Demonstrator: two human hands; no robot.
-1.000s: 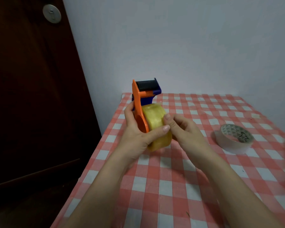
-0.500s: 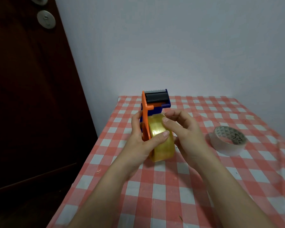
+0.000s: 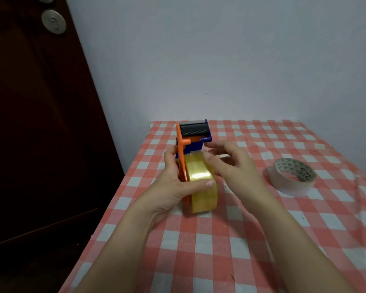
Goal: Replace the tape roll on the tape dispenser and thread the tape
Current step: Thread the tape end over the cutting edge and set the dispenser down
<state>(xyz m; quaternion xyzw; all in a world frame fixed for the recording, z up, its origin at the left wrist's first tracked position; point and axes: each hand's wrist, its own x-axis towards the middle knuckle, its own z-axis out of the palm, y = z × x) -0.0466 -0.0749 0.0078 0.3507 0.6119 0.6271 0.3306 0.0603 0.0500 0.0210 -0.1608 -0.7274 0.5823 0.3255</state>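
1. Left hand point(image 3: 173, 185) grips tape dispenser point(image 3: 190, 140) and mounted tape roll point(image 3: 201, 187) above the counter point(image 3: 220, 261).
2. Right hand point(image 3: 235, 166) fingers loosely curled beside the roll; contact unclear.
3. Spare roll point(image 3: 292, 178) lies well right.

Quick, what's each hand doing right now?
Left hand: holding the tape dispenser, thumb on the yellow tape roll.
Right hand: at the roll's top; grip cannot be told.

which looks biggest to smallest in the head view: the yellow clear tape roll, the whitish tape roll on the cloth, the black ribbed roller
1. yellow clear tape roll, though it is nearer the camera
2. whitish tape roll
3. black ribbed roller
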